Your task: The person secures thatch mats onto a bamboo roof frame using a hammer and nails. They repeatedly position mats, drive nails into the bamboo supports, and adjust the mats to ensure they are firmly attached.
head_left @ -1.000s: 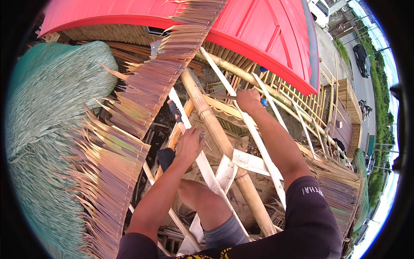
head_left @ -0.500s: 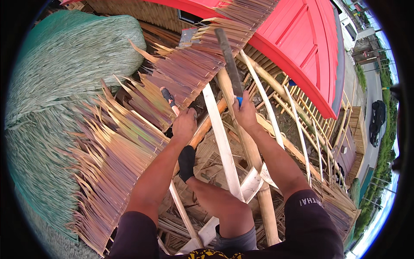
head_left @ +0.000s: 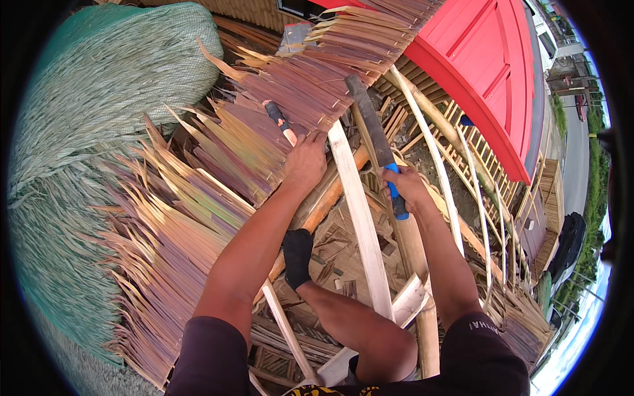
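Observation:
My right hand (head_left: pixel 408 187) is closed around the blue-and-black handle of a machete (head_left: pixel 372 122). Its long dark blade points away from me and lies above a bamboo pole (head_left: pixel 426 323). My left hand (head_left: pixel 306 160) is closed at the edge of the palm-leaf thatch (head_left: pixel 297 89), by the top of a pale wooden strip (head_left: pixel 360 218). From it juts a tool handle wrapped partly in black (head_left: pixel 275 113); the tool's other end is hidden, so its kind is unclear. My foot in a black sock (head_left: pixel 297 257) rests against an orange-brown bamboo beam (head_left: pixel 330 198).
A netted green-grey thatch bundle (head_left: pixel 132 86) bulges at the left. A red metal roof (head_left: pixel 485 72) rises at the far right. Thin pale poles (head_left: pixel 432 148) slant to my right. Below the open frame lies a woven floor (head_left: pixel 343 247) strewn with scraps. A road (head_left: pixel 578 155) runs farther right.
My left hand has moved up and right with the black-wrapped handle. My right hand has shifted right and lower in view, showing more of the machete's handle. The view has shifted slightly.

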